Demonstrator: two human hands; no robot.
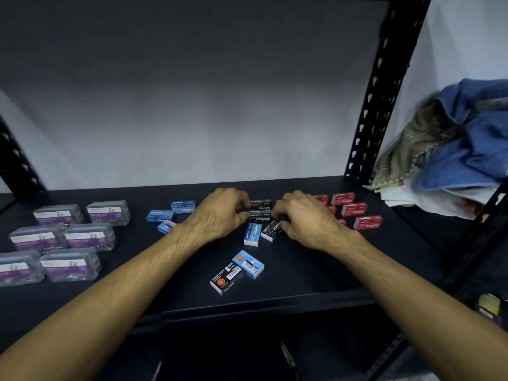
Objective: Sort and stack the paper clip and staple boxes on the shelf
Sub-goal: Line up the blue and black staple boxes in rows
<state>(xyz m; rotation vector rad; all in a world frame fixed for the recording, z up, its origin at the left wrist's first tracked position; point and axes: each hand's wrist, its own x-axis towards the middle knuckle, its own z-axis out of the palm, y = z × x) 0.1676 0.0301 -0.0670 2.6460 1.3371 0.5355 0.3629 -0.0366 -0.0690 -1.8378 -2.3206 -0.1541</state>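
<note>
Nearest us, two staple boxes lie touching at the shelf's front: a black box and a blue box, both barcode side up, long axes slanting away to the right, apart from every group. Beyond them our hands work the black pile at mid-shelf. Our left hand curls its fingers against the pile's left end; our right hand curls over its right side, seemingly pinching a tilted black box, though we cannot tell how firmly either grip closes, since the fingertips are hidden. A lone blue box stands just in front of the pile, long axis pointing away from us, between our two wrists. It belongs, we judge, with the blue boxes to the left, so our left hand is nearer for that carry. Red boxes sit grouped at right, paper clip boxes far left, already apart.
</note>
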